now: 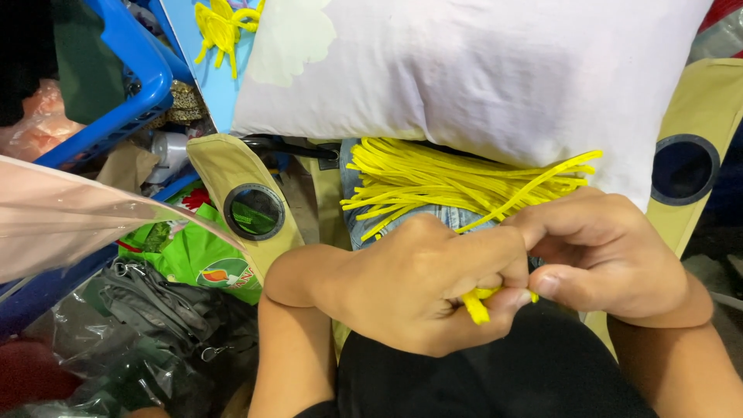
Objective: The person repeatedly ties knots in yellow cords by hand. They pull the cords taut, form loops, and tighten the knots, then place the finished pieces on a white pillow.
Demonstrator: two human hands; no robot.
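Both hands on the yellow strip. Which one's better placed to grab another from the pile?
Right, probably. The right hand lies nearest the pile of yellow strips, one strip already running over its knuckles. The left hand sits lower, fingers pinched on the yellow strip end beside the right thumb.

The yellow pipe cleaners are thin, fuzzy, bright yellow stems gathered into a loose bundle. Most lie side by side, just beyond the two grips, fanning toward the far left with their free ends uneven and splayed. One or two stems rise out of the bundle and slant up toward the far right, ending just above the right-hand grip. The near ends converge between the two grips, where they are pinched together; a short yellow stub pokes out below, at the spot where the fingertips of both grips meet.
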